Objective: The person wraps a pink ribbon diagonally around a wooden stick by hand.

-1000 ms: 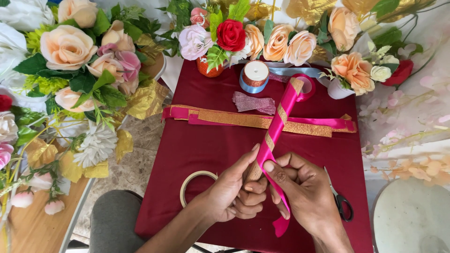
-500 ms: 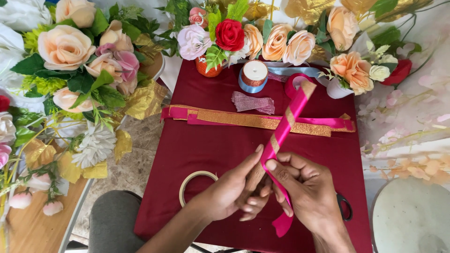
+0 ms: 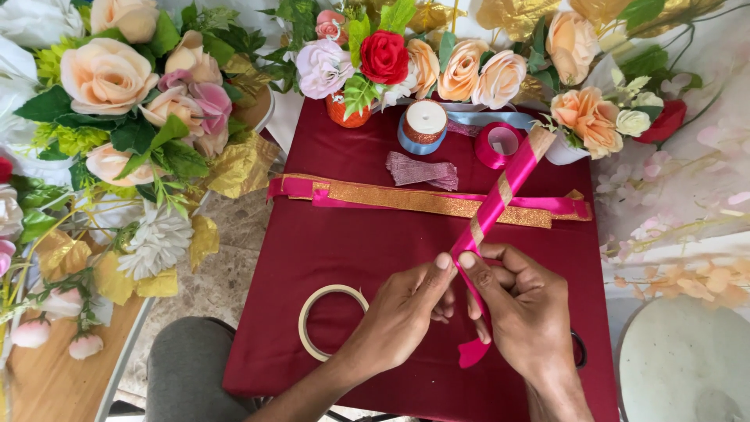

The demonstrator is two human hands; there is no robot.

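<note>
Both hands meet at mid-frame on a stick wrapped in pink ribbon (image 3: 500, 197); it runs diagonally from the hands up to the right, far end near the pink ribbon spool (image 3: 500, 144); gold shows between the pink turns. Left hand (image 3: 406, 312): fingers curled shut, thumb and forefinger pinching the stick's lower end. Right hand (image 3: 525, 305): closed round the ribbon just beside it, thumb pressing the wrap down; the loose pink tail (image 3: 472, 353) hangs out below the palm.

Worktop is covered by a dark red cloth (image 3: 328, 242); a flat gold-on-pink ribbon strip (image 3: 406, 200) lies across it behind the stick; a folded glittery piece (image 3: 423, 170) and a copper-and-blue spool (image 3: 423, 125) sit behind that. Roll of tape (image 3: 330, 322) lies flat just left of the left wrist, not touching. Dark handles under the right wrist look like scissors (image 3: 580, 350); mostly hidden, not sure. Artificial flowers (image 3: 117, 94) ring the left and back edges.

Risks, my read: grip is only at one end, so if the thumb lifts, the spiral could slacken and unwind; uneven tension would widen the gold gaps; the raised far end is close to the spool and the blooms and could knock them if swung; the loose tail could snag under the wrist.
</note>
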